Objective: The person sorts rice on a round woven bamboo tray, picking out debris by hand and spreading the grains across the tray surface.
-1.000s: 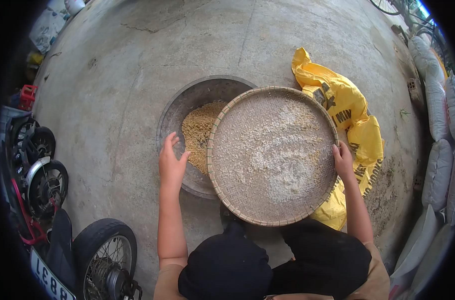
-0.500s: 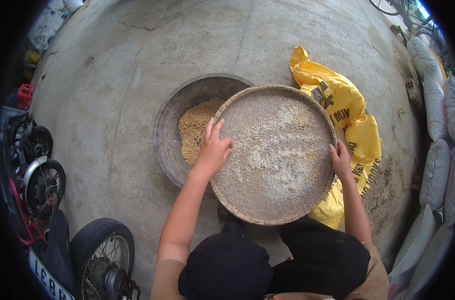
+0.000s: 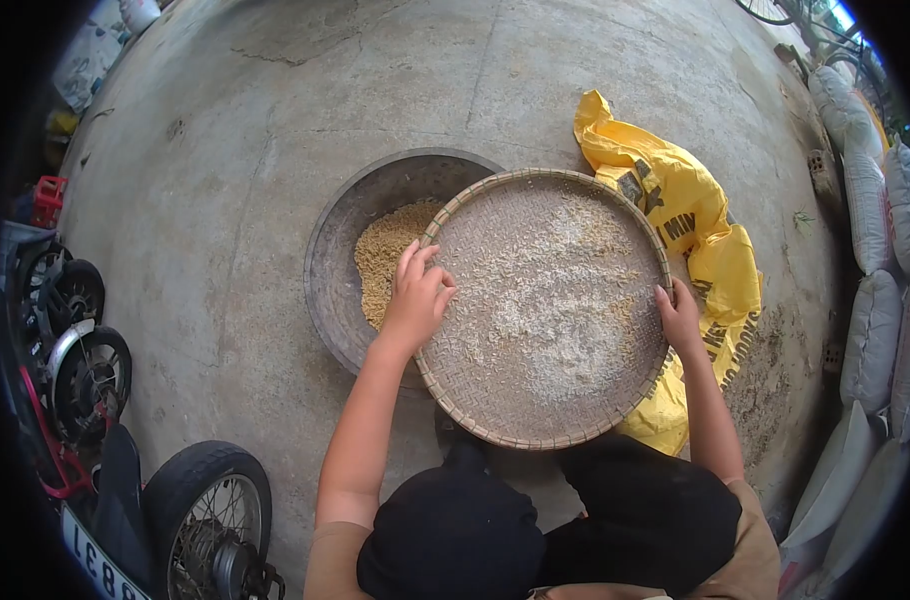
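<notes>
A round woven bamboo winnowing tray (image 3: 490, 412) lies level above my knees, overlapping the right side of a dark basin (image 3: 327, 250). Whitish broken bits and yellowish grains (image 3: 575, 345) are spread over its middle and right. Golden grain (image 3: 380, 265) is heaped in the basin, partly hidden by the tray and my hand. My right hand (image 3: 681, 318) grips the tray's right rim, thumb on top. At the left rim is my left hand (image 3: 417, 300), fingers bent loosely and apart, with nothing visible in them; whether it bears on the rim I cannot tell.
A crumpled yellow sack (image 3: 720, 265) lies on the concrete floor (image 3: 395, 90) right of the tray. Motorbike wheels (image 3: 210, 520) stand at the left, near a red crate (image 3: 49, 200). Stuffed white sacks (image 3: 870, 340) line the right side.
My left hand has shifted slightly left along the tray's rim, and its fingers have curled a little more. My right hand still holds the tray, which has barely moved.
</notes>
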Demonstrator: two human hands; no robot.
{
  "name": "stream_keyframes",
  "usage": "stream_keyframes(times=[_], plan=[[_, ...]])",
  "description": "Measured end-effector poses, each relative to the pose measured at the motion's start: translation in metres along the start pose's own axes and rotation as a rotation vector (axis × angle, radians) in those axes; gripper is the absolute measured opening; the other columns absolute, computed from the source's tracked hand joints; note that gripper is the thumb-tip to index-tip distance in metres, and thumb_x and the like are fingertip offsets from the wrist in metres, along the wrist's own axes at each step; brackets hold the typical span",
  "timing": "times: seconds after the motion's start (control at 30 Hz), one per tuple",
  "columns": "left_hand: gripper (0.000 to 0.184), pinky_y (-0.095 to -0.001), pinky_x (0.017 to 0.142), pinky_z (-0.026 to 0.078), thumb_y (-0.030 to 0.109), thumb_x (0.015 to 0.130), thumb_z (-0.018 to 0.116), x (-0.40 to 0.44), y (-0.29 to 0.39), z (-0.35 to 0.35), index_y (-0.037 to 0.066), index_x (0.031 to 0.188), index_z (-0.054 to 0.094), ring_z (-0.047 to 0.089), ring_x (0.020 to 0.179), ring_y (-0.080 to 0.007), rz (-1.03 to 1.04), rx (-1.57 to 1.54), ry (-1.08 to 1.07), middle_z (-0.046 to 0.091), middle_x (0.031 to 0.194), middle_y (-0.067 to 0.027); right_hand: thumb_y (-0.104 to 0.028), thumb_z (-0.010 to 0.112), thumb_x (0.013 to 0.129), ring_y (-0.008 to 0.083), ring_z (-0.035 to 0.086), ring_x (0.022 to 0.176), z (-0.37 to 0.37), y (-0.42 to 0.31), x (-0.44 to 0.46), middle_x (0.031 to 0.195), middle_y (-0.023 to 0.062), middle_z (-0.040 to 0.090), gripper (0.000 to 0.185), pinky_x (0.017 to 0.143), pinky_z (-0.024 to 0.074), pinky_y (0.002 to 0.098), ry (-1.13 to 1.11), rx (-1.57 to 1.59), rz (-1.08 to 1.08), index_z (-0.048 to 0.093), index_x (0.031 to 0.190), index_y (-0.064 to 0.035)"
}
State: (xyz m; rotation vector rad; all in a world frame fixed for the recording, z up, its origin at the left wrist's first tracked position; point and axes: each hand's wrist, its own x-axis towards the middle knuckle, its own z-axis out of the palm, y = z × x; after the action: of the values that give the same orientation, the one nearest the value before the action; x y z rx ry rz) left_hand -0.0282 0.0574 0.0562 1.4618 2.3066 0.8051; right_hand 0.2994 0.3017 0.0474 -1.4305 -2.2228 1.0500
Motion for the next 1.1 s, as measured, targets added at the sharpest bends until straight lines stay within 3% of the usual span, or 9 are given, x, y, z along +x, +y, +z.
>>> stream_keyframes(times=[0.33,0.43,0.5,0.53,0.6,0.7,0.8,0.83,1.1], plan=[[0.011,-0.0505,0.102,0.022,0.014,0.078,0.062,-0.006,0.006,0.004,0.009,0.082,0.054,0.016,0.131,-0.0356,0.004,0.15,-0.054,0.034,0.132,-0.0136,-0.025,0.056,0.085,0.0135,0.049,0.072,-0.001,-0.004,0.0,0.079,0.006,0.055,0.039,0.068,0.0418,0.0284,-0.003,0.011,0.011,0.051,0.114,-0.0002],[0.01,-0.0461,0.1,0.027,0.014,0.081,0.059,-0.008,0.001,-0.001,0.007,0.084,0.053,0.025,0.127,-0.0341,-0.017,0.096,0.009,0.038,0.13,-0.0138,-0.025,0.056,0.085,0.0137,0.05,0.071,-0.002,-0.005,-0.001,0.078,0.0064,0.056,0.038,0.068,0.0419,0.0286,-0.012,-0.006,0.033,0.051,0.112,0.0],[0.009,-0.041,0.097,0.032,0.011,0.082,0.056,-0.008,-0.009,-0.015,0.004,0.085,0.051,0.037,0.119,-0.0317,-0.254,-0.42,0.071,0.044,0.123,-0.0135,-0.025,0.056,0.085,0.0139,0.05,0.071,-0.001,-0.003,-0.001,0.078,0.0069,0.056,0.037,0.067,0.0419,0.0288,-0.004,-0.004,0.021,0.051,0.112,-0.0001],[0.009,-0.041,0.097,0.032,0.011,0.082,0.056,-0.01,-0.011,-0.022,0.004,0.085,0.051,0.037,0.119,-0.0317,-0.25,-0.417,0.067,0.044,0.123,-0.0135,-0.025,0.056,0.085,0.0142,0.05,0.07,0.0,-0.002,-0.001,0.078,0.0074,0.056,0.037,0.067,0.0419,0.0289,0.004,-0.001,0.007,0.051,0.112,-0.0002],[0.015,-0.0375,0.094,0.035,0.008,0.08,0.057,-0.018,-0.012,-0.034,0.004,0.094,0.052,0.044,0.11,-0.03,-0.704,-0.481,0.305,0.049,0.117,-0.0128,-0.024,0.056,0.085,0.0143,0.05,0.07,0.0,-0.001,-0.001,0.077,0.0076,0.056,0.037,0.067,0.0419,0.029,0.01,-0.002,0.007,0.051,0.112,-0.0003],[0.022,-0.039,0.095,0.034,0.006,0.078,0.059,-0.027,-0.009,-0.033,0.006,0.099,0.055,0.041,0.114,-0.0304,-0.444,-0.077,0.371,0.047,0.118,-0.0128,-0.024,0.057,0.084,0.0148,0.05,0.069,0.001,0.001,0.001,0.077,0.008,0.056,0.036,0.067,0.0419,0.0292,0.013,-0.009,0.006,0.051,0.112,-0.0006],[0.023,-0.0407,0.097,0.033,0.006,0.076,0.062,-0.024,0.003,-0.021,0.008,0.099,0.059,0.036,0.118,-0.0318,-0.198,0.077,0.281,0.045,0.121,-0.013,-0.024,0.057,0.084,0.0154,0.051,0.07,-0.001,-0.002,-0.001,0.077,0.0084,0.056,0.037,0.067,0.042,0.0294,0.0,-0.023,0.024,0.051,0.112,-0.0007],[0.014,-0.044,0.1,0.028,0.008,0.074,0.064,-0.021,0.01,-0.019,0.009,0.089,0.062,0.031,0.123,-0.033,-0.159,0.048,0.236,0.043,0.124,-0.0136,-0.024,0.057,0.084,0.0157,0.051,0.07,-0.002,-0.004,-0.001,0.077,0.0087,0.056,0.037,0.067,0.0421,0.0296,-0.013,-0.031,0.036,0.051,0.112,-0.0006],[0.009,-0.0486,0.103,0.021,0.012,0.074,0.065,-0.001,0.009,0.001,0.008,0.077,0.059,0.026,0.127,-0.0334,-0.006,0.197,-0.013,0.042,0.126,-0.0142,-0.023,0.057,0.084,0.015,0.05,0.07,-0.001,-0.002,0.0,0.076,0.0077,0.055,0.035,0.066,0.0417,0.0291,0.006,0.003,-0.004,0.051,0.111,-0.0004]])
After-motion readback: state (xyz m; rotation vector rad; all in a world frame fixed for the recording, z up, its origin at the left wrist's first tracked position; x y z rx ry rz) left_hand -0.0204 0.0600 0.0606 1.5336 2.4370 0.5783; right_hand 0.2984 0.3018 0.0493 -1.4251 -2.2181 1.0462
